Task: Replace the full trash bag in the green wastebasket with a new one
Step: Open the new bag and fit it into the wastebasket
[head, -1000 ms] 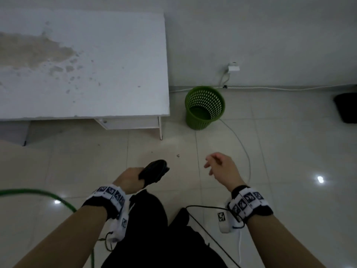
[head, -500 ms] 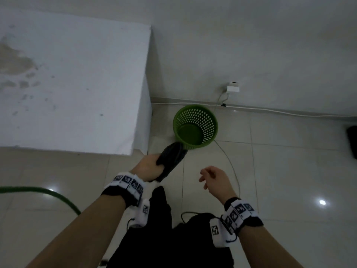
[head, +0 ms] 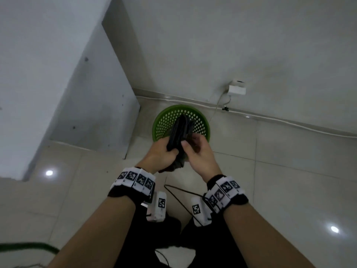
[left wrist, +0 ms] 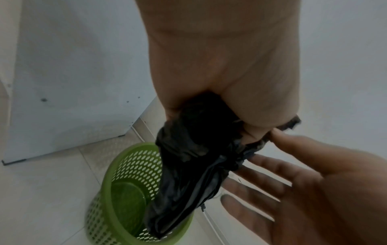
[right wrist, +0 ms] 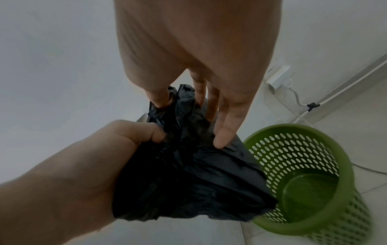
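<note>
The green perforated wastebasket stands on the floor by the wall, with no liner in it; its bare bottom shows. My left hand grips a crumpled black trash bag right above the basket's near rim. In the left wrist view the bag's loose end hangs down into the basket. My right hand is at the bag's upper end, fingers straight against the plastic, thumb on its other side. Which end is the bag's mouth stays hidden.
A white table's side panel stands just left of the basket. A white plug box sits on the wall behind, its cable running along the skirting. A green hose lies on the tiled floor at lower left.
I have walked up to the basket, which now lies right under my hands. My left hand has carried the bag over its rim, and my right hand has come in to touch the bag.
</note>
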Tool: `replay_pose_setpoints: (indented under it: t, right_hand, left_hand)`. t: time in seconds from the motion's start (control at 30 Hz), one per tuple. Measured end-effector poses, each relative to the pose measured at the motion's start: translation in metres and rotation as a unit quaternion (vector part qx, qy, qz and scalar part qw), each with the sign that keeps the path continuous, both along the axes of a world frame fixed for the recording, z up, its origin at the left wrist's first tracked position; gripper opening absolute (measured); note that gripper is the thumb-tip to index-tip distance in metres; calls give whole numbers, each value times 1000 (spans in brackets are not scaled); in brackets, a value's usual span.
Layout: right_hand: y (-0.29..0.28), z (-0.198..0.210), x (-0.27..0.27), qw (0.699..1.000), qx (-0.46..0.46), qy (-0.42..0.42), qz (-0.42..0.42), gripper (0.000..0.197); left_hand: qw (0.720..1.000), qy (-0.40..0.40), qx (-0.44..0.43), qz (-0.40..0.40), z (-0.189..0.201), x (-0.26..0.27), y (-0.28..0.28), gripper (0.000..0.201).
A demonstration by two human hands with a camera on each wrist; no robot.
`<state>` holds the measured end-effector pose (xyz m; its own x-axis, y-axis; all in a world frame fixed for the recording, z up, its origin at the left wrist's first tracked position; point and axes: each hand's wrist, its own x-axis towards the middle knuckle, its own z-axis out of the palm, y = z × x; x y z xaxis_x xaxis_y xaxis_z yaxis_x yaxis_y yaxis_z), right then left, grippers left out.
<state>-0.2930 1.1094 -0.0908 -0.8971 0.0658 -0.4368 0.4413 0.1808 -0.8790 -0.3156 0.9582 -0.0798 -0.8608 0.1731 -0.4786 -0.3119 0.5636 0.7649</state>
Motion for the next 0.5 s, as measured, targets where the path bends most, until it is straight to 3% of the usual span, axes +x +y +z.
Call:
replay_pose_setpoints:
  t: [0.1,0.27,0.4,0.5]
  right_hand:
    - [7,-62,-21,1000,-1,2,20,41]
    - [19,-152,-51,997,16,74,5,29]
    - [21,-189,-71,991,0,124,53,35]
    - [14,-197,-69,978,-35,162,123,59]
  left_hand:
    - [998,20,40,-33,-62,-9,14,31]
    - [988,40,118,-90,-154,-24,8,76]
    - [988,113,104,-13,-192,-42,-9,49]
    - [971,98,192,109,-198,-48,-18,36]
